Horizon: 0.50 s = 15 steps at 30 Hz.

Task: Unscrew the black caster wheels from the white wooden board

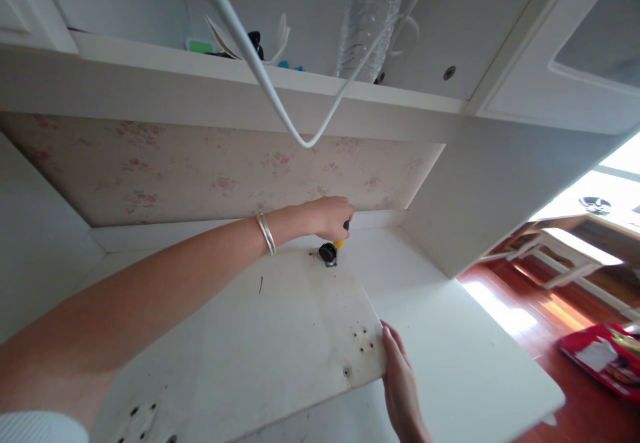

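My left hand (331,218) reaches across a white board (280,336) to its far end. It is closed round the handle of a black and yellow screwdriver (340,242). Beside the screwdriver, a black caster wheel (328,253) with a metal plate sits on the board, and the screwdriver's tip is hidden. At the board's near right corner, my right hand (399,376) grips the edge, its thumb along the side and other fingers mostly out of sight. Several screw holes (363,339) show near that corner.
Beneath the board lies a white desk top (475,356). A white cable (306,141) hangs in front of the shelf (200,63), where a plastic bottle (370,23) stands. On the red wooden floor at right is a red package (603,359), with a white bench (565,253) behind.
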Each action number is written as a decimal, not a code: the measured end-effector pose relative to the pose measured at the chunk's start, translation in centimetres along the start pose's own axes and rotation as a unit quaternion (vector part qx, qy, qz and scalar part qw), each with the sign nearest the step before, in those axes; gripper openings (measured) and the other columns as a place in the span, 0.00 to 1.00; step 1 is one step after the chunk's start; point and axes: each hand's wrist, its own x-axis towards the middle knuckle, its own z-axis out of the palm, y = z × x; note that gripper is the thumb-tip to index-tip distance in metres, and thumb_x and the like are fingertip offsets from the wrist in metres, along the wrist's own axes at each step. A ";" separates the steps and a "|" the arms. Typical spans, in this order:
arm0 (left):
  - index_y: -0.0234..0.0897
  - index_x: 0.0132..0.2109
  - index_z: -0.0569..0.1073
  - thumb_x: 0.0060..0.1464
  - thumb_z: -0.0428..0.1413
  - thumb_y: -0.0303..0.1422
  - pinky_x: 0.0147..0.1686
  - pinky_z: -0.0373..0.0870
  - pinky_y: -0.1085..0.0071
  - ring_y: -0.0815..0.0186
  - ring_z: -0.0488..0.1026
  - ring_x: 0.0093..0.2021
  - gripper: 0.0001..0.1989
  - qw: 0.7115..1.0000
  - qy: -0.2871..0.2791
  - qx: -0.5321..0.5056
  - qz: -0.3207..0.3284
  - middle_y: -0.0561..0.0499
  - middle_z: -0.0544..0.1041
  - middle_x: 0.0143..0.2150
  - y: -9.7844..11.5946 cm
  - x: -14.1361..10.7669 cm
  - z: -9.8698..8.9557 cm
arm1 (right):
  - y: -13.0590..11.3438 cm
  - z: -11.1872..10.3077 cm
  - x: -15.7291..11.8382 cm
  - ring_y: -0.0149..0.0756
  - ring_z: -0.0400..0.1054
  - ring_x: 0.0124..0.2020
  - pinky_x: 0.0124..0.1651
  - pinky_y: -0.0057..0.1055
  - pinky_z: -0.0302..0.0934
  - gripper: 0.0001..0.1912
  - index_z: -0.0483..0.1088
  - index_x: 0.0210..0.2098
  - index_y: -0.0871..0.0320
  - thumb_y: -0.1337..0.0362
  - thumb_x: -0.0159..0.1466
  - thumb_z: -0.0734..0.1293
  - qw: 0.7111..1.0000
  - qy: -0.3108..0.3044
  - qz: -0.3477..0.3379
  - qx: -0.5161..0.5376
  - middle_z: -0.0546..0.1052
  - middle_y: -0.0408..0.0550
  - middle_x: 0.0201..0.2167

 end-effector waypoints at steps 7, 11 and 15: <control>0.34 0.40 0.79 0.50 0.56 0.41 0.41 0.71 0.64 0.53 0.76 0.43 0.17 0.999 -0.010 0.043 -0.013 0.39 0.81 0.42 1.2 -0.5 -0.5 | -0.1 0.0 -0.2 0.41 0.68 0.45 0.41 0.30 0.62 0.28 0.69 0.52 0.52 0.43 0.58 0.66 1.000 0.005 -0.010 -0.005 0.77 0.43 0.45; 0.33 0.35 0.80 0.50 0.56 0.41 0.36 0.71 0.65 0.55 0.77 0.37 0.15 0.998 -0.024 0.062 -0.012 0.39 0.82 0.37 1.7 -0.8 -0.7 | 0.0 0.0 -0.1 0.41 0.69 0.43 0.38 0.30 0.62 0.29 0.69 0.52 0.51 0.43 0.57 0.66 1.000 0.001 0.000 -0.006 0.77 0.43 0.43; 0.31 0.38 0.80 0.51 0.56 0.39 0.35 0.71 0.64 0.53 0.77 0.38 0.16 0.997 -0.025 0.069 -0.002 0.37 0.81 0.39 1.8 -0.9 -0.8 | 0.1 0.0 -0.2 0.39 0.68 0.42 0.39 0.29 0.61 0.28 0.69 0.52 0.51 0.44 0.58 0.66 1.000 -0.006 -0.005 -0.005 0.77 0.42 0.43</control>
